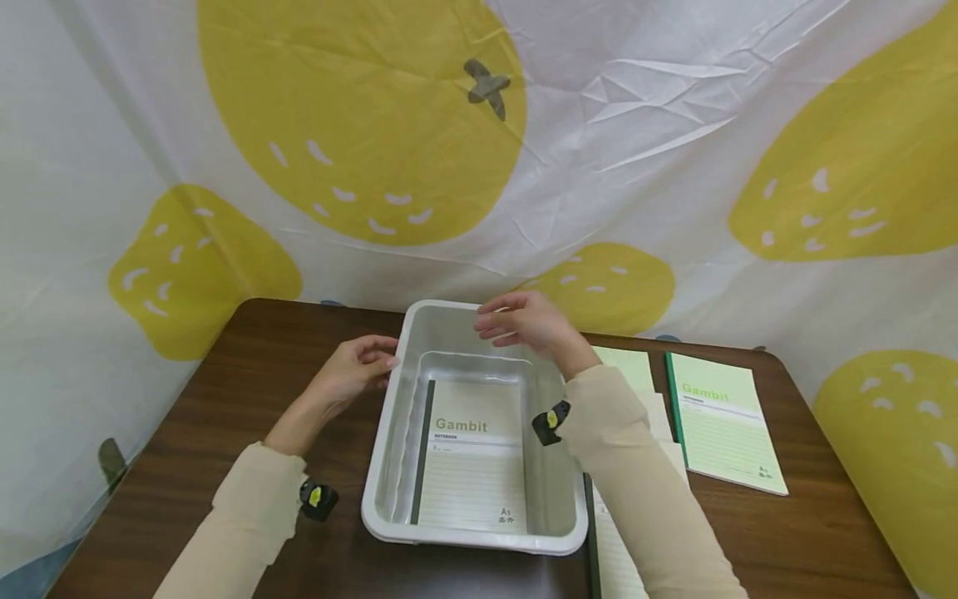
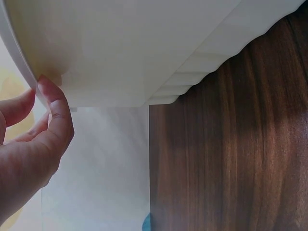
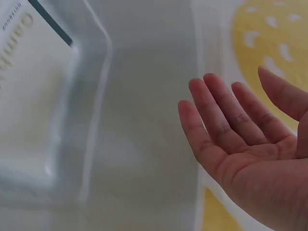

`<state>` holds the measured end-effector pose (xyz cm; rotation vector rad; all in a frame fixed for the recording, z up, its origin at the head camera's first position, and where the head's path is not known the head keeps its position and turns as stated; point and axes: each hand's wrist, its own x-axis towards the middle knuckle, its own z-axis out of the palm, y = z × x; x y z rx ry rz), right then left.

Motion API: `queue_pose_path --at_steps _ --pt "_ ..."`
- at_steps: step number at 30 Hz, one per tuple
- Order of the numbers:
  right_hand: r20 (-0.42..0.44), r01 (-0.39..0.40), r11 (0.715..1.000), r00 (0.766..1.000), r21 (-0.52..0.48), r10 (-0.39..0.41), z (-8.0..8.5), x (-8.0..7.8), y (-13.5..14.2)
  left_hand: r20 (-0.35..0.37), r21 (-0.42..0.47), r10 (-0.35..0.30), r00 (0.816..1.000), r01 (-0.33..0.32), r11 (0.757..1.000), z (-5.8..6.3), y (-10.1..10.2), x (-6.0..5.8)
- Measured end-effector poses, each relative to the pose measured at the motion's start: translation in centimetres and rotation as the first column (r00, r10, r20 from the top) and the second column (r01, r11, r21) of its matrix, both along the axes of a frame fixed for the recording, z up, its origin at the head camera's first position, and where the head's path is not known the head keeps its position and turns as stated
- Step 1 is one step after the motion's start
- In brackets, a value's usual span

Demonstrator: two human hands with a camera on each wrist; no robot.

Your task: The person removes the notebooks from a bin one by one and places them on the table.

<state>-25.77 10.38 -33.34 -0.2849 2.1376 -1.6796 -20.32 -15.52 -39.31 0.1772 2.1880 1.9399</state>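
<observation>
Left hand (image 1: 352, 368) fingers bent, touching white tub (image 1: 389, 433) left rim. Right hand (image 1: 527, 326) open, holding nothing, above tub's far rim. Notebook (image 1: 471, 457) lies inside tub, mid bench (image 1: 224, 433).

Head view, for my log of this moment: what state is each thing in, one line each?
White tray: upright on the table, one notebook inside.
Notebook in tray: closed, flat, cover up.
Notebook on table: closed, flat, right of the tray.
Left hand: fingertips touching the tray's left rim.
Right hand: open, over the tray's far rim, holding nothing.
</observation>
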Motion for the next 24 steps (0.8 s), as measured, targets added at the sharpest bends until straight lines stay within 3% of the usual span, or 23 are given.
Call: queue_pose_path --at_steps 6,12,20,24 --pt "0.065 0.029 0.998 0.997 0.048 -0.032 -3.8 -0.5 -3.2 0.0 0.017 -0.006 1.0 0.006 1.0 0.1 0.1 0.0" --pt "0.133 0.06 0.995 0.989 0.082 -0.071 -7.5 -0.5 -4.6 -0.008 0.043 -0.02 1.0 0.02 0.999 0.2 0.3 0.0" --pt "0.122 0.124 0.988 0.983 0.094 -0.135 -9.5 0.0 -5.1 -0.015 0.029 -0.022 1.0 0.022 0.999 0.1 0.2 -0.1" --pt "0.052 0.139 0.982 0.988 0.129 -0.147 -10.4 0.1 -5.1 -0.018 0.03 -0.024 1.0 0.025 0.999 0.1 0.2 -0.1"
